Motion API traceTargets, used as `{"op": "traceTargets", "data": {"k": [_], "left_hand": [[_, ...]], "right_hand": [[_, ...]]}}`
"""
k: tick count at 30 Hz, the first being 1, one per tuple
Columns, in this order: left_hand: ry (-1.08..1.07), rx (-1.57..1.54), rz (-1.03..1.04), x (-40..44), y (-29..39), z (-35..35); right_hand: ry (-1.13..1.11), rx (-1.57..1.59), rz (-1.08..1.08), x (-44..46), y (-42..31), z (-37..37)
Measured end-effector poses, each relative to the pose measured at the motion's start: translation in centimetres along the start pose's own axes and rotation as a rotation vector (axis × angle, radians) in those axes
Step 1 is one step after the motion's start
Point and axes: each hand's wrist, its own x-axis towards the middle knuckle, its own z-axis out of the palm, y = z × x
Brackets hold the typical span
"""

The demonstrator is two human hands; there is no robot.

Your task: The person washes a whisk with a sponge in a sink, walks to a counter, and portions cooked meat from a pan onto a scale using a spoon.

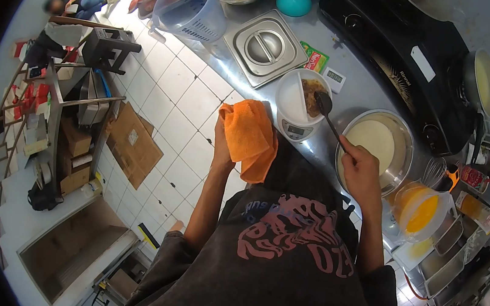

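Observation:
My right hand (360, 170) grips the handle of a dark spoon (323, 104), whose bowl rests at the brown food (311, 97) in a white divided bowl (291, 97). That bowl sits on a kitchen scale (296, 131). In my left hand (221, 144) is an orange cloth (249, 138), held at the counter's near edge and hanging down; it covers most of the fingers. Below my right hand stands a steel pot (405, 149) of cream-coloured liquid (375, 138).
A black gas stove (391, 55) lies beyond the pot. Around the bowl are a lidded steel container (265, 46), a small timer (333, 79) and a green packet (313, 57). A measuring jug (190, 9) stands upper left; a yellow-filled container (418, 210) is at the right.

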Motion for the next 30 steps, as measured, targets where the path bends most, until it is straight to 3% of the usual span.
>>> {"op": "traceTargets", "data": {"k": [19,25,30], "left_hand": [[-0.089,0.09,-0.083,1.3,-0.5,3.2],[-0.091,0.107,-0.036,1.4,-0.7,2.5],[-0.072,0.045,-0.075,1.0,-0.4,2.0]], "right_hand": [[-0.017,-0.061,-0.137,1.2,-2.1,2.0],[-0.181,0.733,0.395,2.7,1.0,0.4],[-0.214,0.95,0.468,2.5,1.9,-1.5]]}}
